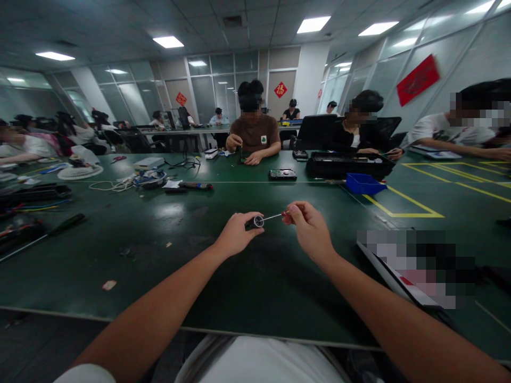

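i note left fingers (256,232) clamped on black cylinder (251,223), right fingers (296,214) on thin rod (273,217); slack grip could jab left fingers.

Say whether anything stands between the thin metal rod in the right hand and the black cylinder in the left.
Nothing visible does: the thin metal rod in the right hand points straight at the rimmed end of the black cylinder in the left hand. Whether its tip goes inside is too small to tell.

A dark green surface (159,287), marked with yellow lines (415,215) toward the right, carries a blue bin (362,185), a long black housing (331,169), a white cable (115,186) and, nearer, a pale scrap (109,285).
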Demonstrator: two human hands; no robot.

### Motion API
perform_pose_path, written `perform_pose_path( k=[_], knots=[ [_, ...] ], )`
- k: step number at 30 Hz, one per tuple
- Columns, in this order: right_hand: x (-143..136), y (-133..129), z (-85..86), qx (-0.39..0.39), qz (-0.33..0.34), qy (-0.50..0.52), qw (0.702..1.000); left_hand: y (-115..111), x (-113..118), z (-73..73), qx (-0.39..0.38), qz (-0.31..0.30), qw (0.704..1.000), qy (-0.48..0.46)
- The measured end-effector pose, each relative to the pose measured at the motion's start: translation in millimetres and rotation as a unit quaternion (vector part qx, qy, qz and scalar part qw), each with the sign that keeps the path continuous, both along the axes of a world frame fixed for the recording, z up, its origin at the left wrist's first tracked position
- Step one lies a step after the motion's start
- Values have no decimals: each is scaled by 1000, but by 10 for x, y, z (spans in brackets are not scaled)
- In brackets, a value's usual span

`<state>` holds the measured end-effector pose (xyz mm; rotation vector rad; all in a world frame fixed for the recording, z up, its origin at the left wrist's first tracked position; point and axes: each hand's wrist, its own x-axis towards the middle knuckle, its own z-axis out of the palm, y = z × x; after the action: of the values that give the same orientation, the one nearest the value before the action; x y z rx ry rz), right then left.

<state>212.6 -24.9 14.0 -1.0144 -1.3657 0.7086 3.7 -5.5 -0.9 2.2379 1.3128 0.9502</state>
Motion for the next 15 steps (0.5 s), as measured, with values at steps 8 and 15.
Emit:
perform_pose_path(
  k=[8,15],
  knots=[
    [23,-88,76,4,-24,-134,991,2,-8,18,2,8,1000,9],
    [25,-84,40,8,-41,-185,982,1,2,6,1,3,1000,27]
  ],
)
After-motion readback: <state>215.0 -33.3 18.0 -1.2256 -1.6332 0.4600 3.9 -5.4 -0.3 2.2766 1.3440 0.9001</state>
